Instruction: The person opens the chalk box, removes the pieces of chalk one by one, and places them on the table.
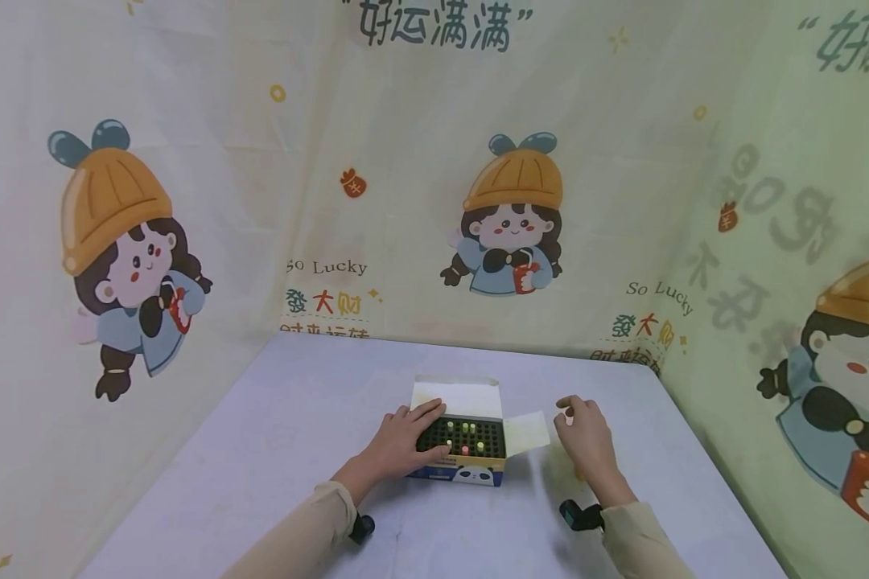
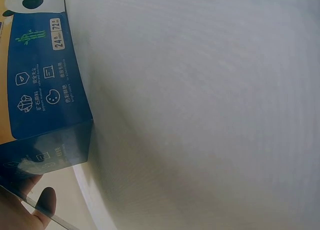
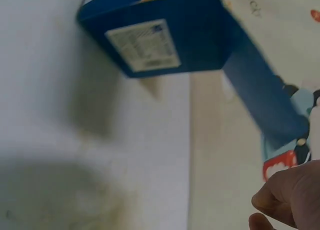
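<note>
A blue and yellow chalk box [image 1: 471, 473] with a panda on its front stands on the table, lid raised. Its dark insert with rows of holes holds several chalk sticks [image 1: 465, 450], mostly pale yellow-green and one pinkish. My left hand [image 1: 403, 441] grips the box's left end, thumb along the front edge and fingers toward the lid. In the left wrist view, part of that hand shows beyond the box's end [image 2: 47, 150]. To the right of the box, my right hand [image 1: 586, 438] hovers past the side flap [image 1: 527, 434], fingers loosely bent and nothing visible between them.
The white table [image 1: 319, 386] meets printed cloth walls at its back and right. A small orange spot [image 1: 579, 474] lies by the right wrist. In the right wrist view, yellowish smears [image 3: 107, 210] mark the table. The raised lid [image 1: 456, 396] stands behind the insert.
</note>
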Motion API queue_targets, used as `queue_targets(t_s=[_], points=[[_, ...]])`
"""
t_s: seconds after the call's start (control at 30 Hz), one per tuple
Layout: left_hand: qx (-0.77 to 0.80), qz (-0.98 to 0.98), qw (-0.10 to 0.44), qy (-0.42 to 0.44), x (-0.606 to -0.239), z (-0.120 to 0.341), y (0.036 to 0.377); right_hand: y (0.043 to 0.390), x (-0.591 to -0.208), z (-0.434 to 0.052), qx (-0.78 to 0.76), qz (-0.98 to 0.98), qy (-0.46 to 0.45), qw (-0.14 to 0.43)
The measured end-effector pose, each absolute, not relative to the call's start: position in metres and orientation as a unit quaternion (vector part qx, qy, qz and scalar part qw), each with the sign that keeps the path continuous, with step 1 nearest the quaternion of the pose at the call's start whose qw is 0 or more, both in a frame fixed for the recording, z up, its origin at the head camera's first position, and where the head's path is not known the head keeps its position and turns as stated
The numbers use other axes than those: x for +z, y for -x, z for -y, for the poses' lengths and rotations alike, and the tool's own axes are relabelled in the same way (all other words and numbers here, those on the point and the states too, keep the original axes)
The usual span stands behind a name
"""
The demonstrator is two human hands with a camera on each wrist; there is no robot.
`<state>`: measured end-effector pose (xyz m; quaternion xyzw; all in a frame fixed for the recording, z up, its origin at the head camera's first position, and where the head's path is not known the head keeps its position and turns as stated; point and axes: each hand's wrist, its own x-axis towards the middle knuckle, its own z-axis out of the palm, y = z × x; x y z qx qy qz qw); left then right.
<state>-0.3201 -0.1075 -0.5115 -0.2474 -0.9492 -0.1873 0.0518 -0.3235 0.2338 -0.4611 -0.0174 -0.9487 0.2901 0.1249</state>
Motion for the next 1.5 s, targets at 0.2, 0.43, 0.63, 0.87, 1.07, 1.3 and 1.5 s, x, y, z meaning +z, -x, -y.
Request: queue_targets(t_s=[0.2, 0.43, 0.63, 0.87, 1.07, 1.3, 1.5], points=[[-0.189, 0.949, 0.049, 0.247, -0.51, 0.105, 0.318, 0.32, -0.436, -0.211, 0.292, 0.942, -0.009, 0.167], [-0.189, 0.949, 0.043, 0.25, -0.511, 0.104, 0.319, 0.314, -0.42, -0.177, 0.282, 0.946, -0.022, 0.156], [-0.195, 0.948, 0.043, 0.247, -0.509, 0.104, 0.32, 0.31, -0.422, -0.152, 0.277, 0.951, -0.067, 0.121], [-0.186, 0.951, 0.048, 0.244, -0.509, 0.104, 0.321, 0.309, -0.443, -0.129, 0.277, 0.953, -0.093, 0.081], [-0.192, 0.949, 0.048, 0.247, -0.511, 0.105, 0.32, 0.308, -0.456, -0.119, 0.253, 0.959, -0.116, 0.055], [-0.193, 0.947, 0.058, 0.251, -0.512, 0.108, 0.321, 0.31, -0.47, -0.116, 0.252, 0.957, -0.126, 0.064], [-0.184, 0.95, 0.059, 0.245, -0.512, 0.108, 0.322, 0.313, -0.471, -0.115, 0.252, 0.956, -0.126, 0.08]])
